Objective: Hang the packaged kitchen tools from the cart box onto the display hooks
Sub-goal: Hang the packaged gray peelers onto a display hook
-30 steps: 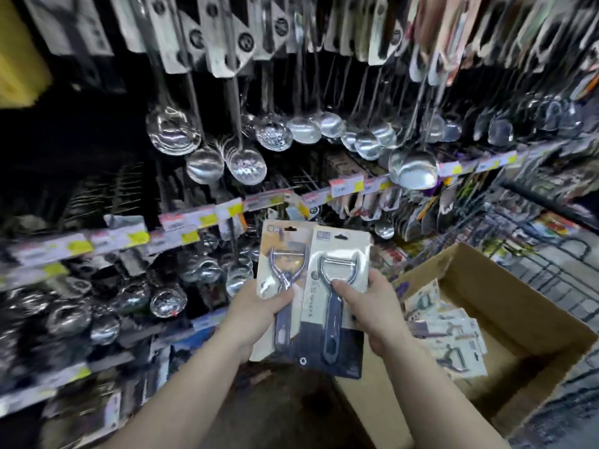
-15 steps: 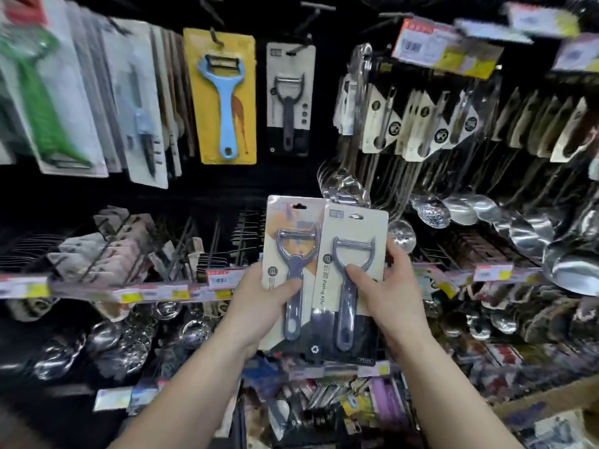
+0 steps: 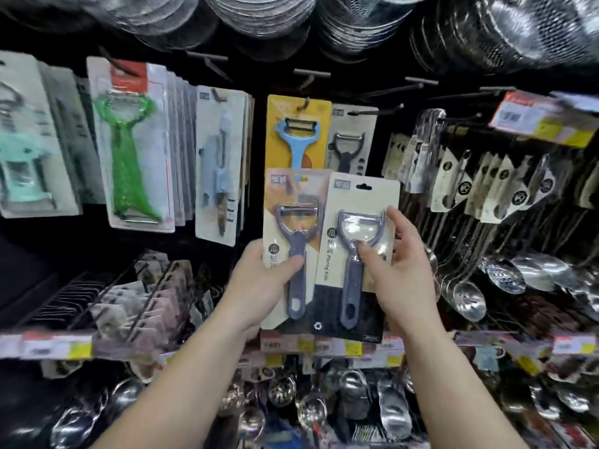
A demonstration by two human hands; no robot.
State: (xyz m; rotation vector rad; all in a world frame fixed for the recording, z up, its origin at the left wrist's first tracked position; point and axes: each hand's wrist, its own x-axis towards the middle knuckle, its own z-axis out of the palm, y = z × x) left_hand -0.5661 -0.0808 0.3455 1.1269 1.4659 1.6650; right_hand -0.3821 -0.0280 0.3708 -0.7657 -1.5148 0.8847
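Fingers (image 3: pixel 293 260) of the left hand (image 3: pixel 259 286) pinch a carded peeler (image 3: pixel 293 251), the thumb pressed across its grey handle and the rest tucked behind the card. Fingers (image 3: pixel 397 218) of the right hand (image 3: pixel 405 280) hold a second carded peeler (image 3: pixel 355 254), the thumb on the neck just under the blade and the others wrapped round the card's right edge. Both cards stand upright, side by side, the right one overlapping the left one's edge and showing a hang slot at its top. They are held up in front of the display, just below two hanging packs: a yellow card with a blue peeler (image 3: pixel 298 134) and, beside it, a pale card with a dark peeler (image 3: pixel 351 140), each on a hook (image 3: pixel 379 109). Further left hang a green peeler pack (image 3: pixel 131 150) and a row of other blurred packs. To the right, ladles and slotted spoons (image 3: pixel 466 299) hang in rows under cardboard tags. Shelf-edge price labels (image 3: pixel 353 346) run across behind the wrists, and steel strainers (image 3: pixel 259 14) crowd the top of the view.
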